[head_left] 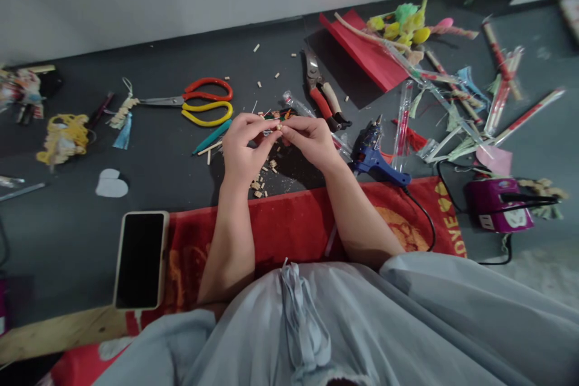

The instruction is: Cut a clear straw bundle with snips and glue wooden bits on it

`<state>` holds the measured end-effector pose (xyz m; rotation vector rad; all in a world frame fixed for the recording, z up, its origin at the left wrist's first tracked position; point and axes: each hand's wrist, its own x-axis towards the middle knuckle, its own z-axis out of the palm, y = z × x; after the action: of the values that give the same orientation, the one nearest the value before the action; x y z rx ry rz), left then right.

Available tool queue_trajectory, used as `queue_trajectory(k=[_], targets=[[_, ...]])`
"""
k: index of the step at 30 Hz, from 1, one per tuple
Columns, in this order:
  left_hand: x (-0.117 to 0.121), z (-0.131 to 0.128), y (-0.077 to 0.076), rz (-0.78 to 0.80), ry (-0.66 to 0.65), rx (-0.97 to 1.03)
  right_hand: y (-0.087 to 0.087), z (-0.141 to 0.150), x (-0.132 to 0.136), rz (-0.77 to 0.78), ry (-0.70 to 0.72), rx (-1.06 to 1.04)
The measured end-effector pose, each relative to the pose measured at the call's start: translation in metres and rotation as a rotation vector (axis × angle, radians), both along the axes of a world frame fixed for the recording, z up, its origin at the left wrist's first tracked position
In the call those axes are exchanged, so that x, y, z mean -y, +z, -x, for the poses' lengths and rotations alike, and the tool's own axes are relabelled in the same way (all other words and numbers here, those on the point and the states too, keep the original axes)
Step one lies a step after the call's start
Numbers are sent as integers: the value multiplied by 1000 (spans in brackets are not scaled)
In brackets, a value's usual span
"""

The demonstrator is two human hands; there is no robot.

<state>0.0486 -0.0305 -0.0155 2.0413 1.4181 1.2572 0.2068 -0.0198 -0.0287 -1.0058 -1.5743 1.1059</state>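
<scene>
My left hand [246, 145] and my right hand [312, 140] meet over the dark table, thumbs and forefingers pinched together. Between their fingertips is a small beige piece [279, 127], mostly covered, perhaps a bit of wood. Beneath and in front of the hands lie several small beige blocks [259, 187] and crumbs. A teal pen-like tool [212, 136] and thin wooden sticks [209, 149] lie beside my left hand. To the right of my right hand rests a blue glue gun [373, 157], with red-and-white-handled pruning shears [322, 90] farther back.
Red-and-yellow-handled scissors [205, 102] lie at the back left. A phone [141, 259] rests at the front left beside a red towel [294, 223]. Wrapped sticks [502, 90], red paper [362, 51] and a purple box [497, 205] occupy the right side. A cord [425, 217] trails from the glue gun.
</scene>
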Motion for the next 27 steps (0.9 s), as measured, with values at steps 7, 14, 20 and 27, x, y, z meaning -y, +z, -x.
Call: queue_trajectory(k=[7,14,20,27], targets=[[0,0,-1,-5,10,14,-4,1,-1,38,-53,-32],[0,0,1,20,-5,15,-6,1,-1,72,-99,-63],[0,-1,2,13,-12,47,-9,3,-1,42,-114,-37],[-1,-1,-1,48,16,62,-5,4,0,-2,-145,6]])
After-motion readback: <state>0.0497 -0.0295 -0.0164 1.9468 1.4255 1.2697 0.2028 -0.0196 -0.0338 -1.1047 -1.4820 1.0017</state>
